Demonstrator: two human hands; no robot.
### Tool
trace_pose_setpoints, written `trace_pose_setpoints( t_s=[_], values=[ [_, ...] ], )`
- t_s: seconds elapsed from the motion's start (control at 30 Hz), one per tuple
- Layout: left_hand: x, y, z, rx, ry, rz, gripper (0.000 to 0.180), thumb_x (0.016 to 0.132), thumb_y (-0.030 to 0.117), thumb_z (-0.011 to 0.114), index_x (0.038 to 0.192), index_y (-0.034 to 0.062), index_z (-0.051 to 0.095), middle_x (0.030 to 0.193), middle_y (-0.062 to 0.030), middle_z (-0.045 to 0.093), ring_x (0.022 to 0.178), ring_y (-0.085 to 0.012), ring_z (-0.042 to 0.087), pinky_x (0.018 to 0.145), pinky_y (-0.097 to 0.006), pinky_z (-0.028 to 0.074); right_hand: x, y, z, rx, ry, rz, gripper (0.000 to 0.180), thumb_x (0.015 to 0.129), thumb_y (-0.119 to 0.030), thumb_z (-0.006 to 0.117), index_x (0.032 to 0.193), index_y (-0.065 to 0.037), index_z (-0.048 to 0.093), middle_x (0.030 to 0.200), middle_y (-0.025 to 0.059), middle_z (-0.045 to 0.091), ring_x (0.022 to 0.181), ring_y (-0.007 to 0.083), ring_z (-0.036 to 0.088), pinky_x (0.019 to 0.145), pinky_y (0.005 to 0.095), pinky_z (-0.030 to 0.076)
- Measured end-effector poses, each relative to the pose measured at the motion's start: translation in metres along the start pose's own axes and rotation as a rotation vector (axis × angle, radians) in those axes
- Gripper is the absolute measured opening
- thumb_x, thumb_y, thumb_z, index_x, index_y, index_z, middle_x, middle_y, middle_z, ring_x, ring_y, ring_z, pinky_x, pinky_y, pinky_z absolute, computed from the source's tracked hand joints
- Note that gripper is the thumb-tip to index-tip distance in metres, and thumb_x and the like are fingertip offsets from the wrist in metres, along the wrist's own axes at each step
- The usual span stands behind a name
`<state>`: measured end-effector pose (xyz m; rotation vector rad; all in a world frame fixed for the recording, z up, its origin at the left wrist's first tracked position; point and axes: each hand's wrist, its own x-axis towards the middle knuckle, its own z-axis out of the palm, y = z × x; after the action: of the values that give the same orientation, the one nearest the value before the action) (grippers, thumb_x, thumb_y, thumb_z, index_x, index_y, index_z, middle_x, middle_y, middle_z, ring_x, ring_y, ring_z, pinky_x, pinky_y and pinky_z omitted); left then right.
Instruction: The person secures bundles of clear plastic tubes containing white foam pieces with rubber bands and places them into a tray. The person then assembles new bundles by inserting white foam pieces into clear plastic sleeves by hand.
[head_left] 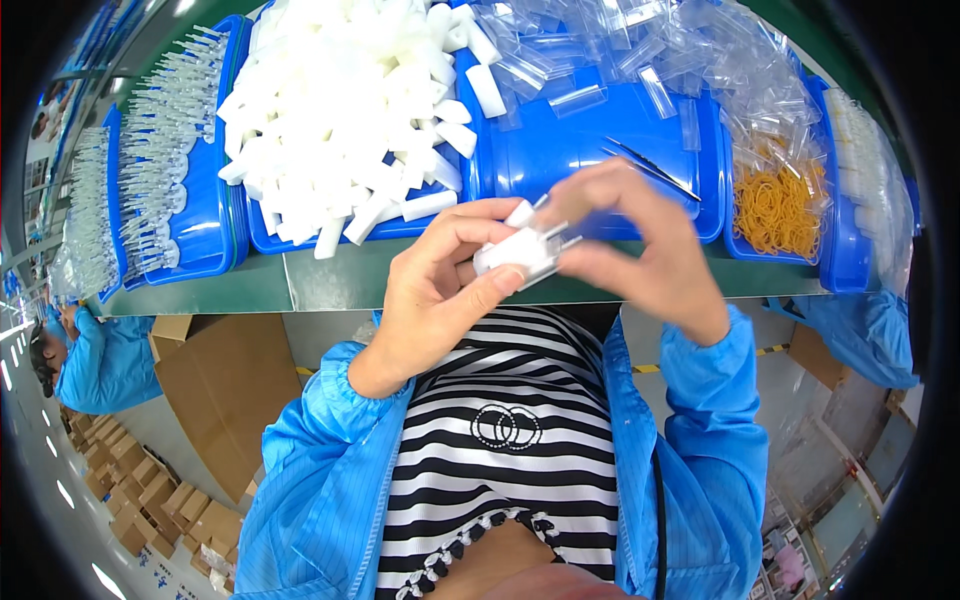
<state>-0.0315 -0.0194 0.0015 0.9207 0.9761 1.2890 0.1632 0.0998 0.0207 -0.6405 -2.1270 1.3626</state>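
My left hand (425,285) is closed around a white foam block (512,252), thumb on the near side and fingers behind it. Clear, shiny plastic edges show at the block's right end; their exact shape is blurred. Close by on the right, my right hand (640,245) curls around that end, its thumb and fingertips smeared by motion. Whether it grips the plastic cannot be made out. Both hands are above the bench's front edge, just in front of a blue bin (590,130) with clear plastic pieces (575,98) in it.
White foam blocks (330,110) heap over another bin. Thin black tweezers (655,170) lie right of centre. Yellow rubber bands (775,210) fill a bin at right. Syringe-like clear parts (165,150) stand at left. A cardboard box (235,390) is below; a co-worker (100,360) sits far left.
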Motion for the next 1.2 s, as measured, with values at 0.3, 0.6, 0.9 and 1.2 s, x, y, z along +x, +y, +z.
trace_pose_setpoints(
  t_s=[0.3, 0.6, 0.9, 1.2],
  values=[
    [-0.002, -0.002, 0.005, 0.043, 0.176, -0.027, 0.025, 0.093, 0.000, 0.063, 0.118, -0.0052, 0.060, 0.133, -0.0166, 0.055, 0.115, -0.0203, 0.059, 0.093, -0.031, 0.052, 0.051, 0.041, -0.028, -1.204, 0.061, -0.352, 0.022, 0.073, -0.005, 0.069, 0.095, -0.005, 0.068, 0.091, 0.0062, 0.065, 0.088, 0.0236, 0.062, 0.077, 0.0376, 0.049],
    [-0.003, 0.002, 0.004, 0.072, 0.207, 0.022, 0.026, 0.092, -0.002, 0.063, 0.118, -0.0057, 0.060, 0.133, -0.0177, 0.054, 0.116, -0.0215, 0.058, 0.095, -0.033, 0.053, 0.057, 0.019, -0.023, -0.831, -0.021, -0.169, 0.036, 0.075, -0.004, 0.068, 0.110, -0.002, 0.060, 0.087, 0.0082, 0.065, 0.083, 0.0221, 0.065, 0.077, 0.0317, 0.053],
    [0.002, -0.001, 0.007, 0.154, 0.204, 0.119, 0.026, 0.090, -0.006, 0.064, 0.115, -0.0068, 0.061, 0.136, -0.0187, 0.048, 0.118, -0.0242, 0.058, 0.097, -0.034, 0.055, 0.014, -0.003, 0.017, 0.535, 0.385, 0.207, 0.037, 0.094, -0.006, 0.060, 0.126, 0.004, 0.044, 0.089, 0.0121, 0.067, 0.089, 0.0170, 0.066, 0.084, 0.0301, 0.053],
    [0.004, -0.005, 0.011, 0.187, 0.251, 0.147, 0.025, 0.089, -0.006, 0.065, 0.114, -0.0074, 0.062, 0.135, -0.0184, 0.049, 0.116, -0.0238, 0.059, 0.096, -0.034, 0.056, 0.003, -0.005, 0.028, 0.410, 0.454, 0.190, 0.037, 0.090, -0.005, 0.069, 0.118, 0.000, 0.045, 0.095, 0.0122, 0.070, 0.094, 0.0163, 0.067, 0.090, 0.0311, 0.050]
  ],
)
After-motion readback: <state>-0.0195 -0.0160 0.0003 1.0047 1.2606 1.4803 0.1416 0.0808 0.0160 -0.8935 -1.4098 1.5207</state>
